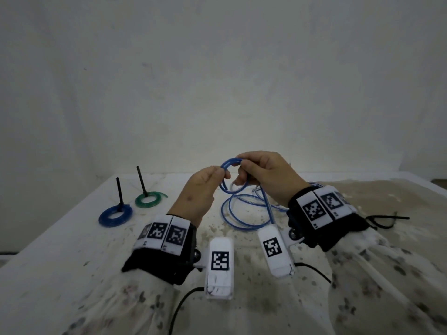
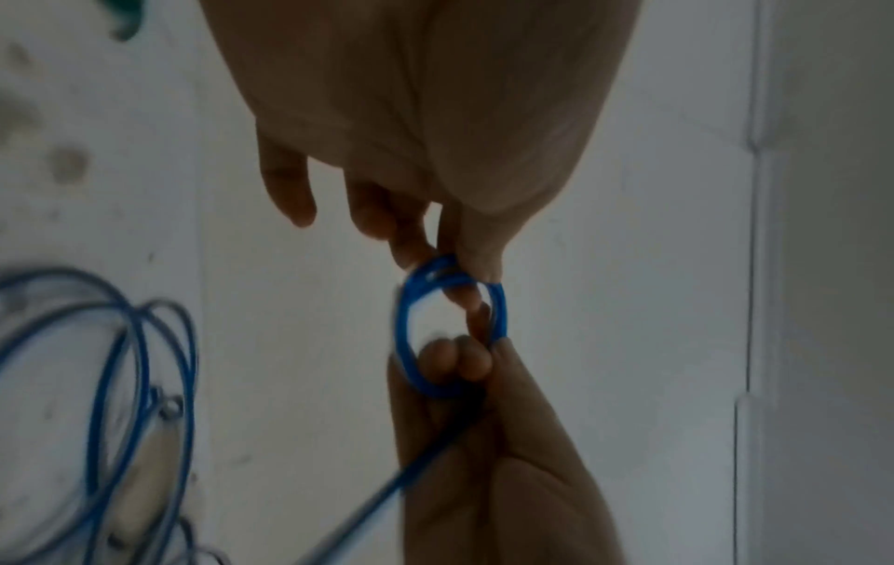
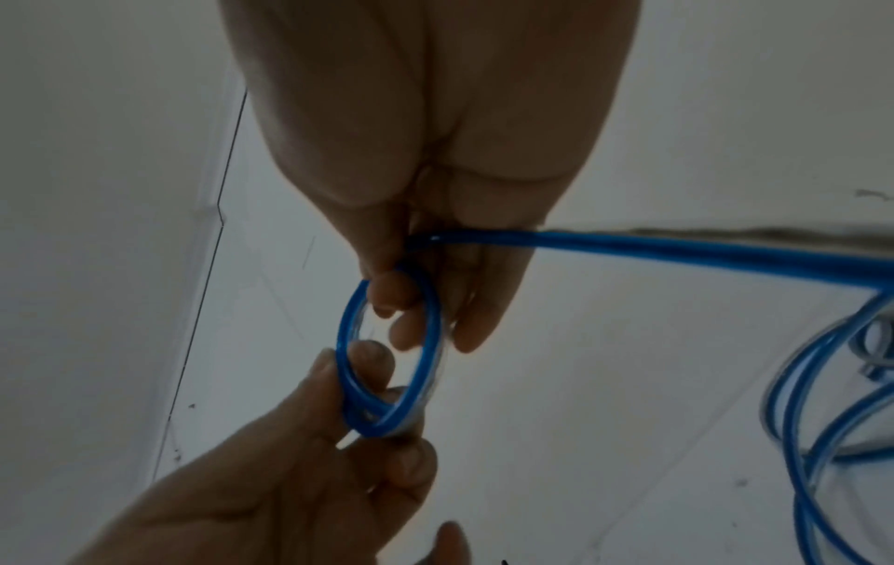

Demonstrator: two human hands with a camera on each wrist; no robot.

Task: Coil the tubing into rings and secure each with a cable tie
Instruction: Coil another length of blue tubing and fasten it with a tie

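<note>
A wide white table [image 1: 72, 250], stained and speckled, is filling the lower half of the head view, with a crumpled beige cloth [image 1: 387, 197] lying over its right side. Loose loops of thin blue plastic tubing [image 1: 244, 213] are sprawling on the table in the middle, just beyond the two wrists, and one strand is rising from them to the hands. Both hands are holding a small ring of that tubing [image 1: 229, 176] in the air above the table — a few turns wound together. The left hand [image 1: 198, 192] is pinching the ring's near-left side between thumb and curled fingers; in the right wrist view the thumb and forefinger are closing on the crossing strands. The right hand [image 1: 266, 175] is gripping the ring's top, with its fingers [image 3: 401, 294] curled through the opening, and the free strand is running out from under them. Far left on the table, two finished coils are lying flat: a dark blue tubing ring [image 1: 115, 215] nearer, and a green tubing ring [image 1: 148, 200] just behind it, each with a black cable tie [image 1: 119, 194] standing upright from it. At the far right — on the cloth — a few loose black cable ties [image 1: 387, 220] are lying in a small bunch.
</note>
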